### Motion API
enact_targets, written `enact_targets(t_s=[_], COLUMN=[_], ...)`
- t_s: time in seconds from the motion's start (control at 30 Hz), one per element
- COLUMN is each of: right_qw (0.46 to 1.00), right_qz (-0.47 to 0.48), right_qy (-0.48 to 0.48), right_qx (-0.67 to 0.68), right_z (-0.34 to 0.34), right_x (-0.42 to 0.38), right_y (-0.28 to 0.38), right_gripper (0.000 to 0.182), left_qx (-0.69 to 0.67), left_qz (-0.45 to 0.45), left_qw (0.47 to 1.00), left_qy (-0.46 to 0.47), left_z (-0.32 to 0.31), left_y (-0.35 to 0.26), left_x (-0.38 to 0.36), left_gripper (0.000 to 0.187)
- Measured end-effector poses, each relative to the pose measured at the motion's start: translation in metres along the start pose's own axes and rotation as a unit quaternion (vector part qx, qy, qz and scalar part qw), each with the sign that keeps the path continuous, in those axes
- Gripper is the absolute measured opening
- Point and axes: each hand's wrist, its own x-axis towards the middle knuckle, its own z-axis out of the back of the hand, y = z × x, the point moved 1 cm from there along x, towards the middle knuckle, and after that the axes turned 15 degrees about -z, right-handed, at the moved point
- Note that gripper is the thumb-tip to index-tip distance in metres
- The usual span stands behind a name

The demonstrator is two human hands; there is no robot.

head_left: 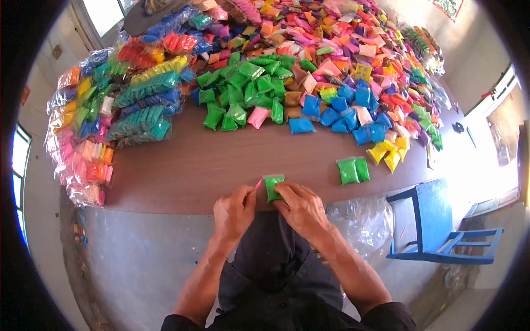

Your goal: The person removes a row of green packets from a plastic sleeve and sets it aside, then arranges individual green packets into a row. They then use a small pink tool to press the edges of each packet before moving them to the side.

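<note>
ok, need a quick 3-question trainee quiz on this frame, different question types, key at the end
1. True or false: both hands grip the green packet at the near table edge.
2. Which hand holds the thin pink stick? A) left hand B) right hand
3. Fill in: the two green packets lying alone sit just below a cluster of ____ packets.

Key: 1 true; 2 A; 3 yellow.

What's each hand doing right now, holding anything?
Left hand: fingers closed on a thin pink stick beside the packet.
Right hand: fingers closed on the green packet at the table edge.
</note>
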Motion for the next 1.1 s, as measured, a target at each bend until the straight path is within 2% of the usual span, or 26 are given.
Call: enact_targets(t_s=[0.07,0.17,0.27,0.37,0.47,0.57,0.67,0.77,0.87,0.97,1.07,1.1], right_qw=[1.000,1.000,0.999,0.998,0.997,0.996,0.996,0.997,0.995,0.992,0.998,0.998], right_qz=[-0.005,-0.004,-0.014,-0.026,-0.016,-0.014,-0.032,-0.030,-0.021,0.058,0.028,0.005], right_qy=[-0.004,-0.015,-0.041,-0.058,-0.079,-0.079,-0.075,-0.064,-0.050,-0.061,-0.004,0.006], right_qx=[0.011,0.003,-0.008,-0.017,-0.017,-0.024,-0.026,-0.028,-0.087,-0.089,-0.056,-0.058], right_z=[-0.001,-0.006,-0.011,-0.015,-0.019,-0.019,-0.021,-0.019,-0.008,-0.002,0.000,0.001], right_x=[-0.003,-0.002,-0.005,-0.006,-0.005,-0.005,-0.007,-0.006,-0.003,0.007,0.010,0.011], right_y=[-0.001,-0.001,0.003,0.008,0.010,0.012,0.012,0.017,0.025,0.011,0.007,0.008], right_gripper=[0.038,0.036,0.033,0.033,0.034,0.035,0.033,0.030,0.022,0.018,0.018,0.018], left_qx=[-0.077,-0.053,0.026,-0.009,-0.055,-0.001,0.070,0.028,0.030,-0.017,-0.045,-0.050], left_qz=[0.042,0.029,0.032,0.065,0.060,0.009,0.008,0.066,0.053,0.093,0.135,0.120], left_qw=[0.996,0.998,0.998,0.998,0.997,1.000,0.997,0.997,0.998,0.994,0.990,0.991], left_qy=[-0.009,-0.013,0.041,0.022,-0.013,0.015,0.019,0.016,-0.030,-0.048,-0.012,-0.023], left_z=[0.006,-0.003,0.002,0.003,0.014,0.001,0.003,0.019,0.027,0.034,0.037,0.036], left_y=[-0.013,-0.019,-0.010,0.000,-0.021,-0.014,0.001,-0.003,0.006,-0.002,-0.015,-0.020], left_x=[0.004,-0.007,-0.009,-0.010,0.002,-0.005,-0.019,-0.018,-0.021,-0.019,-0.019,-0.018], left_gripper=[0.007,0.006,0.007,0.007,0.010,0.011,0.011,0.009,0.005,0.006,0.011,0.011])
